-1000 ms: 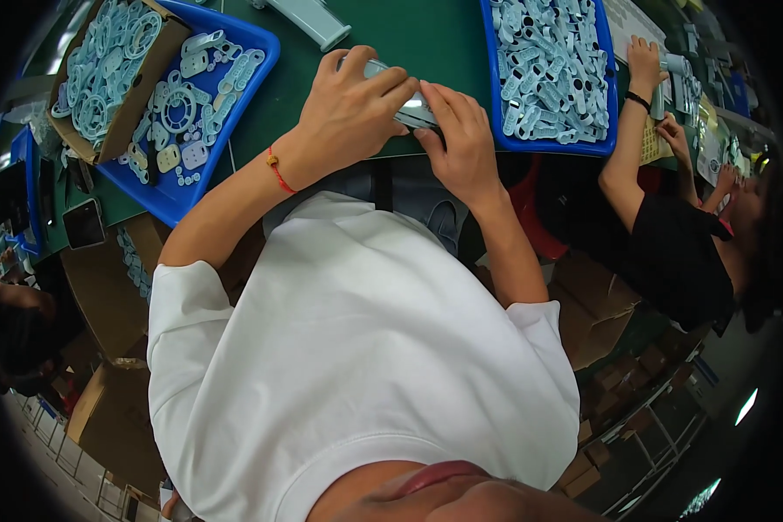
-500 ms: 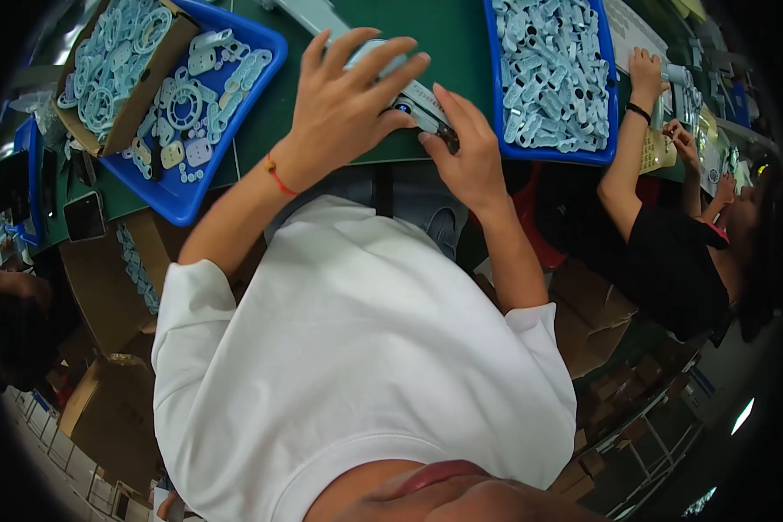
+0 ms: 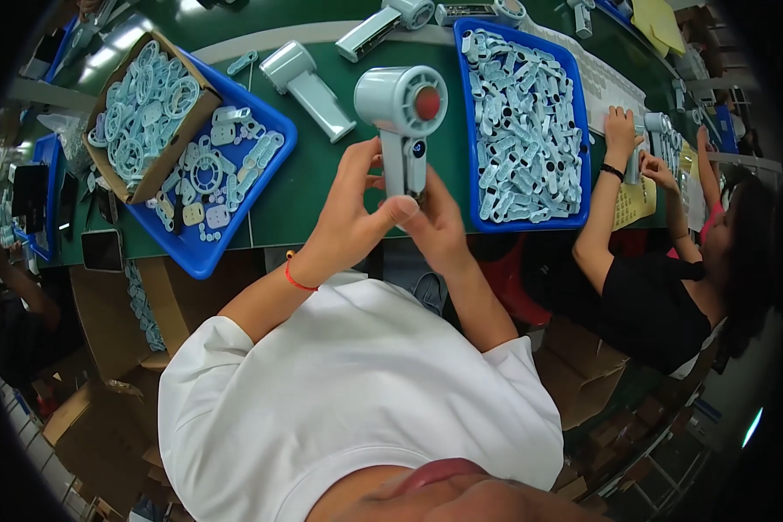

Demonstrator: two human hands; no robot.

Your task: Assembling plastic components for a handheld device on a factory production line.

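A pale grey-blue handheld fan [image 3: 381,100] stands nearly upright over the table in front of me. Its round head is at the top, with a red-orange centre, and a small dark display lights up on the handle. My left hand [image 3: 348,213] grips the handle from the left, thumb across the lower end. From the right, my right hand [image 3: 441,228] closes around the same handle, its fingers partly hidden behind it. Just beyond my left hand, another handheld fan [image 3: 311,91] lies on the green table [image 3: 283,187].
A blue tray [image 3: 585,130] full of small pale plastic parts is on the right. On the left, a cardboard box [image 3: 187,113] of ring-shaped parts rests on another blue tray [image 3: 202,261]. More fans [image 3: 378,30] lie farther back. A co-worker [image 3: 644,287] sits at the right.
The fan has swung from tilted and partly covered to upright, its head now in view. My left hand has come down from over it to its handle. More of the table shows.
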